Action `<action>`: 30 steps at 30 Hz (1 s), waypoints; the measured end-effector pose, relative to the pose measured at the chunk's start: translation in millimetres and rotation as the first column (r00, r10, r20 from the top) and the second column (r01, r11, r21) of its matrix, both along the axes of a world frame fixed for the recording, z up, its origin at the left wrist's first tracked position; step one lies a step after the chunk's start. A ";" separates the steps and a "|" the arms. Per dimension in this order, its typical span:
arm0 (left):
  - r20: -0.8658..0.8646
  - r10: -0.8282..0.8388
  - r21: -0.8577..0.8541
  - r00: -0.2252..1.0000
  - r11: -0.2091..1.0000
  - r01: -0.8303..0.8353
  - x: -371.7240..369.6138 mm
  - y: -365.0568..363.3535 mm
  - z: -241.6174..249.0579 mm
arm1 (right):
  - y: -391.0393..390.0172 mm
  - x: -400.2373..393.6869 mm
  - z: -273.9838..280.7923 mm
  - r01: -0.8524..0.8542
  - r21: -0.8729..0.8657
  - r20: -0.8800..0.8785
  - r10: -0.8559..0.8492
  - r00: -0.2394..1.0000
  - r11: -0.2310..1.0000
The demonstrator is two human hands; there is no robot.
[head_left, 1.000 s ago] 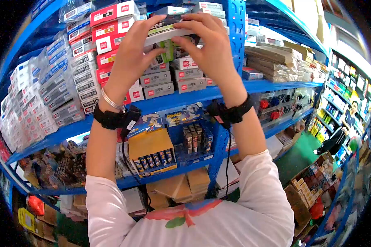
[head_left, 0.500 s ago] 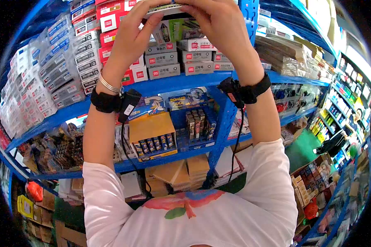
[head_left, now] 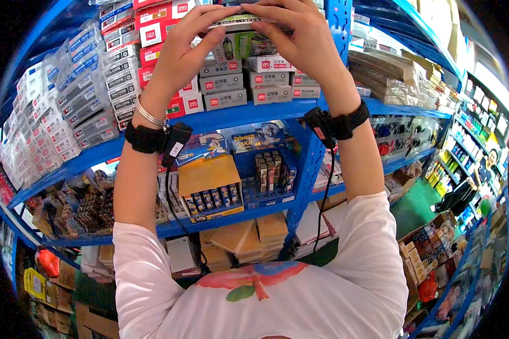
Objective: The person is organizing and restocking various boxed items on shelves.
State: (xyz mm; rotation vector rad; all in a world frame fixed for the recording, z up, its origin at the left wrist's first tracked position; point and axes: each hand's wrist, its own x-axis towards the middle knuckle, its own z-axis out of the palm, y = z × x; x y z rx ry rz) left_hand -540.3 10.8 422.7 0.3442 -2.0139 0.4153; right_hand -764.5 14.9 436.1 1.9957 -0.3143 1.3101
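Both my hands are raised at the top of the view, in front of a blue shelf stacked with pen boxes. Between them is a box point(head_left: 242, 45) with a green panel and a printed pen picture on its front. My left hand point(head_left: 197, 42) grips its left end, thumb at the front and fingers over the top. On the right end, my right hand point(head_left: 294, 34) has its fingers curled over the upper edge, the fingertips of both hands nearly meeting. Just below the box are stacked grey marker boxes point(head_left: 223, 82).
Red boxes point(head_left: 151, 35) and plastic-wrapped white boxes point(head_left: 50, 121) fill the shelf to the left. Blue uprights and shelf edges point(head_left: 254, 108) frame the stock. A yellow display box point(head_left: 210, 181) sits on the lower shelf. A person point(head_left: 481, 172) is far right beyond a green floor.
My hands and the box have come down slightly, showing more of its top edge. My fingertips have drawn closer together over it.
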 end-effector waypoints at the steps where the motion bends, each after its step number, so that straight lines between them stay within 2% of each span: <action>1: 0.001 -0.009 0.037 1.000 0.999 0.009 -1.1 3.7 0.2 | -1.1 -1.6 -0.1 -0.003 0.013 -0.007 0.003 1.000 1.000; 2: 0.024 0.009 -0.033 1.000 0.999 -0.008 -1.1 0.4 0.3 | -2.0 -2.7 -0.5 -0.006 0.027 -0.014 0.006 1.000 1.000; 5: 0.061 0.083 -0.194 0.995 0.978 -0.070 -1.9 -11.7 -1.1 | -3.1 -2.4 -3.0 -0.211 0.300 0.045 0.207 0.977 0.930; 8: 0.049 0.134 -0.248 0.990 0.961 -0.118 -4.6 -17.1 -3.8 | -9.7 -3.0 -3.0 -0.206 0.173 -0.011 0.211 0.977 0.963; 10: 0.050 0.114 -0.274 0.992 0.957 -0.096 -4.9 -23.4 -3.7 | -8.5 -2.3 -3.6 -0.201 0.186 0.006 0.204 0.979 0.962; 14: -0.015 0.088 -0.184 0.996 0.979 -0.090 -10.3 -27.2 -10.3 | -10.0 0.0 -3.6 -0.121 0.189 0.061 0.112 0.992 0.974; 17: -0.077 0.058 -0.170 0.995 0.983 -0.071 -15.1 -33.6 -13.2 | -7.7 4.3 -3.6 -0.235 0.346 0.154 0.193 0.969 0.908; 20: -0.126 0.003 -0.196 0.992 0.980 -0.027 -17.0 -39.4 -15.1 | -17.4 6.2 -3.4 -0.398 0.337 0.207 0.346 0.915 0.853; 22: -0.163 -0.032 -0.206 0.986 0.979 -0.003 -19.2 -40.8 -15.7 | -21.0 6.1 -1.8 -0.414 0.336 0.217 0.358 0.908 0.846; 25: -0.197 -0.044 -0.073 0.979 0.997 0.030 -20.6 -35.2 -14.5 | -23.6 7.1 -0.8 -0.435 0.348 0.248 0.365 0.897 0.830; 28: -0.186 0.101 -0.122 0.977 0.985 -0.125 -21.8 -34.7 -14.2 | -24.1 7.7 0.3 -0.450 0.350 0.265 0.374 0.889 0.822; 30: -0.173 0.059 -0.159 0.983 0.984 -0.087 -20.1 -44.1 -13.4 | -23.7 8.2 1.6 -0.461 0.354 0.274 0.381 0.883 0.814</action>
